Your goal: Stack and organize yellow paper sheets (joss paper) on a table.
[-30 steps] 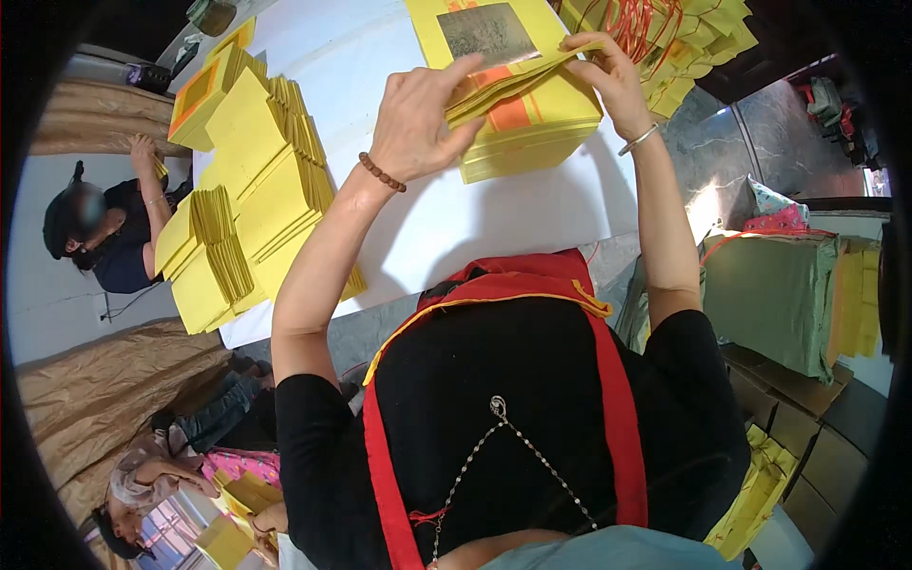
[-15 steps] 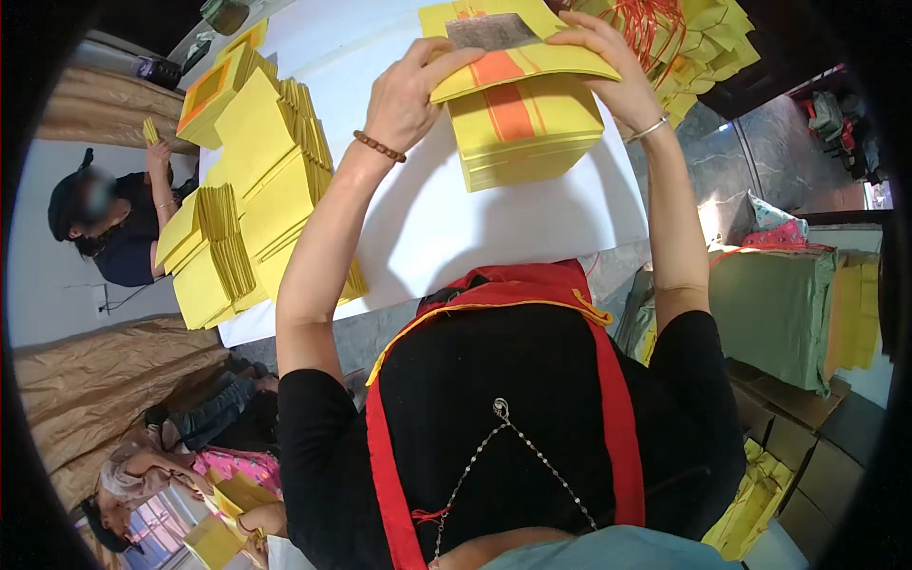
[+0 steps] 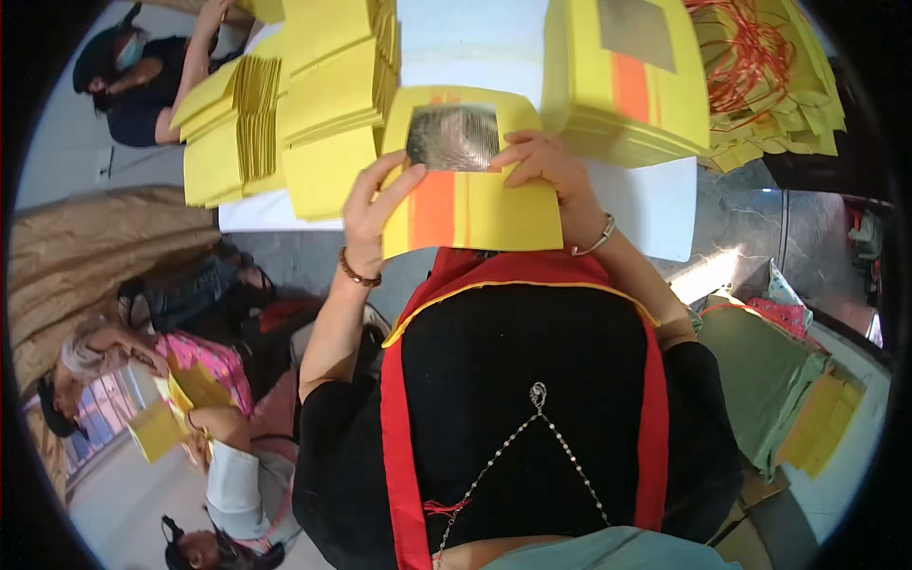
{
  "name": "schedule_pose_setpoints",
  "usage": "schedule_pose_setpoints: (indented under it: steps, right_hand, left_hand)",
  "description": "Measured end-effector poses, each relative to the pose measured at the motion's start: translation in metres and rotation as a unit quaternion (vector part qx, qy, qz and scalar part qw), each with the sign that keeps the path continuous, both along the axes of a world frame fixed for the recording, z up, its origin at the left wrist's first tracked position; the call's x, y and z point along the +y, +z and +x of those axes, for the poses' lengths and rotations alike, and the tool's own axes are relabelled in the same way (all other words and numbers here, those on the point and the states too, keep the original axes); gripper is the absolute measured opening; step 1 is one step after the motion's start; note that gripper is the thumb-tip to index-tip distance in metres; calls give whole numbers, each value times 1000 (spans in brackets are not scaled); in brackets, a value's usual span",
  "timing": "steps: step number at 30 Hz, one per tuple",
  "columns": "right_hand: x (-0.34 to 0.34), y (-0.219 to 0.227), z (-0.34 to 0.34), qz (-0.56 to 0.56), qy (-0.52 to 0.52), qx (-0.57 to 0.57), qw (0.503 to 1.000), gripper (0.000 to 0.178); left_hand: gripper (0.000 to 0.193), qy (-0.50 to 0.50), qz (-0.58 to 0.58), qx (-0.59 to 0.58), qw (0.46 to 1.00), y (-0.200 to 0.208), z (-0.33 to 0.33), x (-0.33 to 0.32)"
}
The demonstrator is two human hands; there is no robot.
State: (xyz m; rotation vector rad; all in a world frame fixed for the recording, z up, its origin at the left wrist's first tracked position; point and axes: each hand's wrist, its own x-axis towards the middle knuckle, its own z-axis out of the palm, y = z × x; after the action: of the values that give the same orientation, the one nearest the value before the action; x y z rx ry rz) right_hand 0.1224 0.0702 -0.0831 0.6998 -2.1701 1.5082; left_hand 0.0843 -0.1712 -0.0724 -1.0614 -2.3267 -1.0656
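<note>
Both hands grip a yellow paper sheaf (image 3: 472, 204), left hand (image 3: 375, 204) and right hand (image 3: 543, 163) pinching its sides above the bench's (image 3: 655, 204) near edge, so a loose pinch could let sheets fan out and slide.

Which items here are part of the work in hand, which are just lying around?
In hand:
- yellow paper sheet with silver foil square and orange stripe, held by left hand and right hand
- matching yellow stack

Lying about:
- red string bundle
- green cloth
- plain yellow stacks

Bright daylight, sharp centre (edges bent, vignetted)
</note>
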Motion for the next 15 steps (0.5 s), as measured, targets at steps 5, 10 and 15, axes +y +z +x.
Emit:
schedule_pose_setpoints:
  steps: [5,10,15]
  right_hand:
    - [12,-102,8,-2,57,-115,992,18]
    - [24,-120,15,155,60,-131,977,20]
    - [31,-125,17,163,66,-147,973,25]
  left_hand:
    - [47,-43,-96,-149,983,-95,31,-11]
    - [44,-33,-126,-137,982,-110,46,-5]
    - [41,-18,-167,-92,982,-119,43,-5]
